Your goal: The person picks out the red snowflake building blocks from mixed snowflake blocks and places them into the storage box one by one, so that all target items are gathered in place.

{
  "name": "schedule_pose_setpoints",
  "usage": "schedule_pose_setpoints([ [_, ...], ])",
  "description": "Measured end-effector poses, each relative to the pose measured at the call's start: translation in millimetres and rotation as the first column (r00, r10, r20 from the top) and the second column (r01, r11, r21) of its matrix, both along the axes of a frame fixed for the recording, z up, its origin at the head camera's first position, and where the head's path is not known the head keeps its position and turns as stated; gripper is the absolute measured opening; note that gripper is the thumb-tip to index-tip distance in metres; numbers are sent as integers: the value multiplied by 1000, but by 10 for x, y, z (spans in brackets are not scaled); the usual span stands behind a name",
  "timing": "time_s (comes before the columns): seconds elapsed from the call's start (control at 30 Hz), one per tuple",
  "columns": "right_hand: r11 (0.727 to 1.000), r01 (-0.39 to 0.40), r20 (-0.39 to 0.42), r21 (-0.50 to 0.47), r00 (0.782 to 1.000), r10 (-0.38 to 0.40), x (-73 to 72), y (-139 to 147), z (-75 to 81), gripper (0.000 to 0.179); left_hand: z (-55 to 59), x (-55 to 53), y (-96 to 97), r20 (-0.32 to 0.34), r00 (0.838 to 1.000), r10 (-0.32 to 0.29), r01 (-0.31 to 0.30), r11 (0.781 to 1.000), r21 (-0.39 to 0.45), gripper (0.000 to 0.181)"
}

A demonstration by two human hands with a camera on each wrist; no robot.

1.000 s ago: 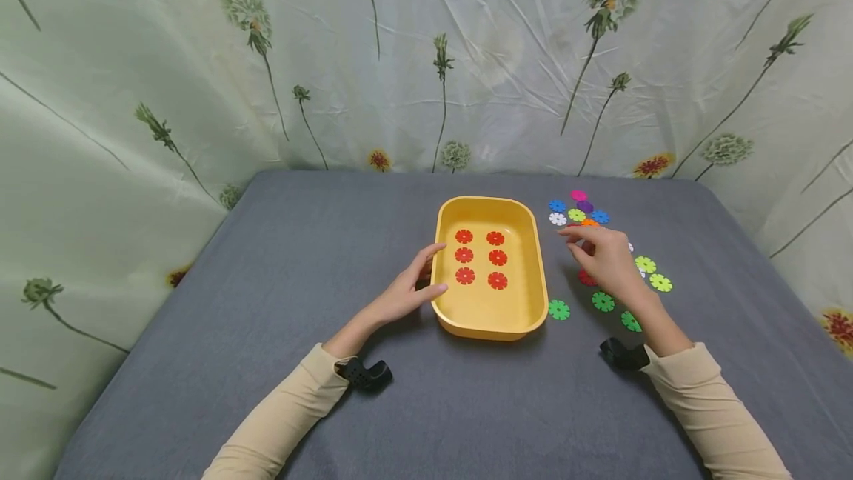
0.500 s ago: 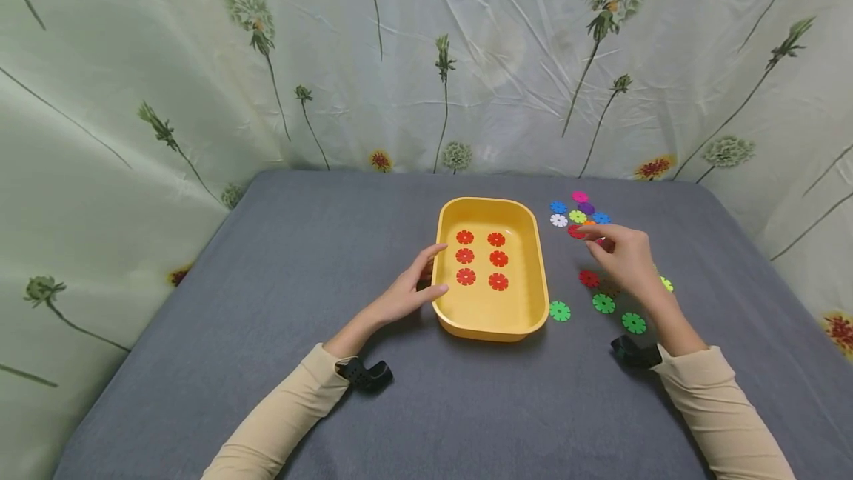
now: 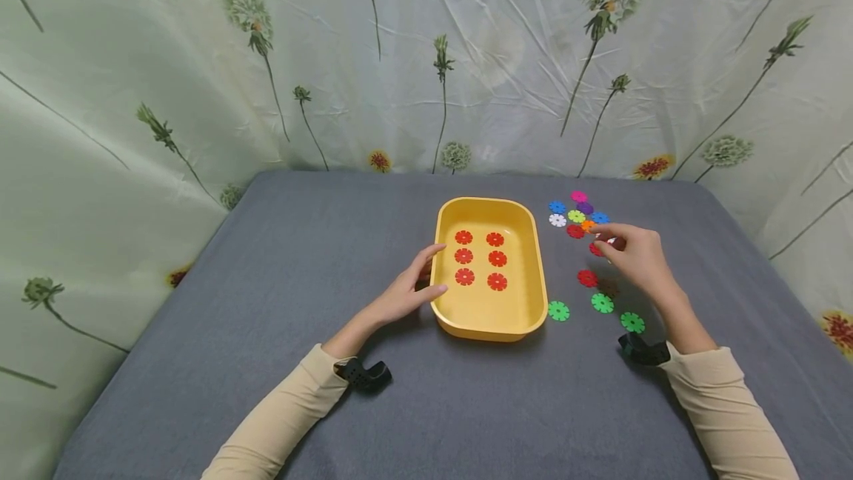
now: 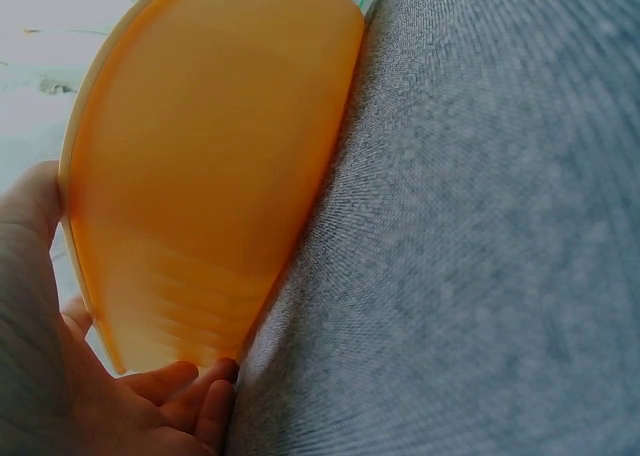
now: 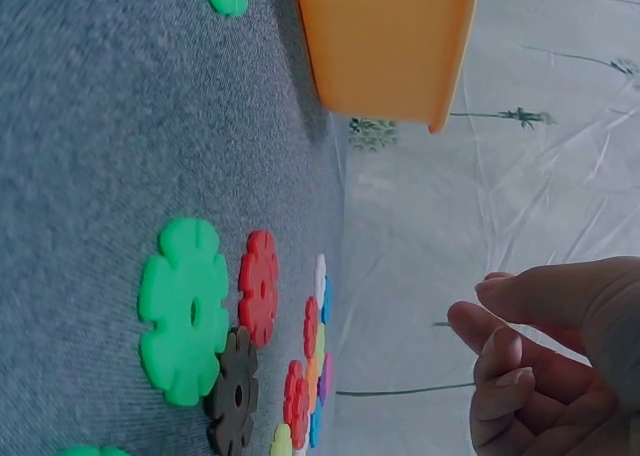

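Observation:
A yellow plastic tray (image 3: 489,333) stands on the grey cloth, with two columns of red snowflake discs (image 3: 497,258) lying flat inside it. My left hand (image 3: 404,293) holds the tray's left side. Its thumb (image 4: 36,198) lies at the rim in the left wrist view, and other fingers bend against the wall near the cloth. To the right of the tray, my right hand (image 3: 640,259) hovers over loose discs. Its thumb and index finger come close together with nothing between them. A red disc (image 3: 596,249) is partly hidden beneath these fingers.
Blue, white, pink, purple, yellow-green and orange discs cluster at the back right, with a red disc (image 3: 575,231) beside them. Nearer lie another red disc (image 3: 587,278), a dark brown disc (image 5: 235,394) and green discs (image 3: 603,303). A flowered curtain (image 3: 506,65) hangs behind the table.
My right hand has moved right, away from the tray, uncovering the red disc by the back cluster and covering the discs farther right. My left hand keeps its hold on the tray.

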State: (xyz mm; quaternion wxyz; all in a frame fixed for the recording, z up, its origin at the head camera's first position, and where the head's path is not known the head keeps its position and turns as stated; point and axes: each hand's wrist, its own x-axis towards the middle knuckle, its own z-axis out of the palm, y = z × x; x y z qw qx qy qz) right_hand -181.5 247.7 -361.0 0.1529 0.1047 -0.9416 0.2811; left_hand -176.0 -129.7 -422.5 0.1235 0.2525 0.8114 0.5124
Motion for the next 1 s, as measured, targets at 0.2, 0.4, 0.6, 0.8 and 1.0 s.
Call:
schedule_pose_setpoints([
  [0.2, 1000, -2, 57, 29, 998, 0, -17, 44, -11, 21, 11, -12, 11, 2, 1000, -6, 6, 1000, 3, 70],
  [0.4, 998, 1, 112, 61, 994, -8, 4, 70, -28, 23, 15, -14, 25, 3, 1000, -14, 14, 1000, 7, 70],
  [0.6, 996, -21, 239, 84, 971, 0, -5, 88, -57, 26, 11, -9, 21, -1, 1000, -14, 14, 1000, 7, 70],
  [0.8, 986, -97, 352, 136, 935, 43, -50, 115, -68, 28, 13, -3, 4, 3, 1000, -13, 13, 1000, 22, 69],
  [1.0, 977, -165, 449, 133, 889, 89, -82, 115, -93, 32, -9, -3, -7, -38, 999, -15, 16, 1000, 14, 71],
])
